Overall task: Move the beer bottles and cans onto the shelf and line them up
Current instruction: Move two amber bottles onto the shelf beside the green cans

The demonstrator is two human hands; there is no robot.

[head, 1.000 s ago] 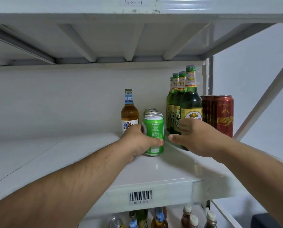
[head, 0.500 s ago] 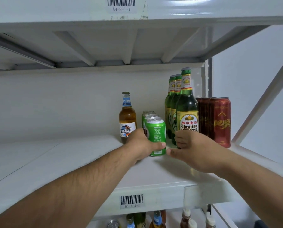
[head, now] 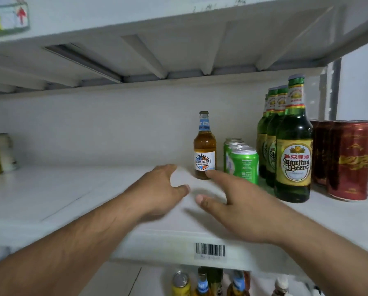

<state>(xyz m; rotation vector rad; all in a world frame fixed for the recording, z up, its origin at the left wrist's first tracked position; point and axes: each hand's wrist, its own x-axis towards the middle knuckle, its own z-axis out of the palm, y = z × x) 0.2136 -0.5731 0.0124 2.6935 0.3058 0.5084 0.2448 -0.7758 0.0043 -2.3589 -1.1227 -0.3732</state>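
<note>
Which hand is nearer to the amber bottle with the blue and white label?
Right. The right hand has a fingertip at the base of the amber bottle, in front of it. The left hand is open, lower and to the bottle's left, apart from it.

Setting reads to me as a stockroom or shop storage bay, not a home. I note a white painted metal rack shelf (head: 72, 189) with ribbed steel bracing under the tier above (head: 149, 54). A printed black-and-white barcode location sticker (head: 209, 249) sits on the shelf's front lip; its code is too blurred to read. Stock is grouped by kind in rows running front to back: tall green glass beer bottles with yellow labels (head: 294, 159), dark red aluminium cans (head: 349, 161), short green aluminium cans (head: 244, 165), one amber glass bottle with a blue-white label (head: 205, 150). More bottles and cans (head: 202, 283) stand on the tier below.
</note>
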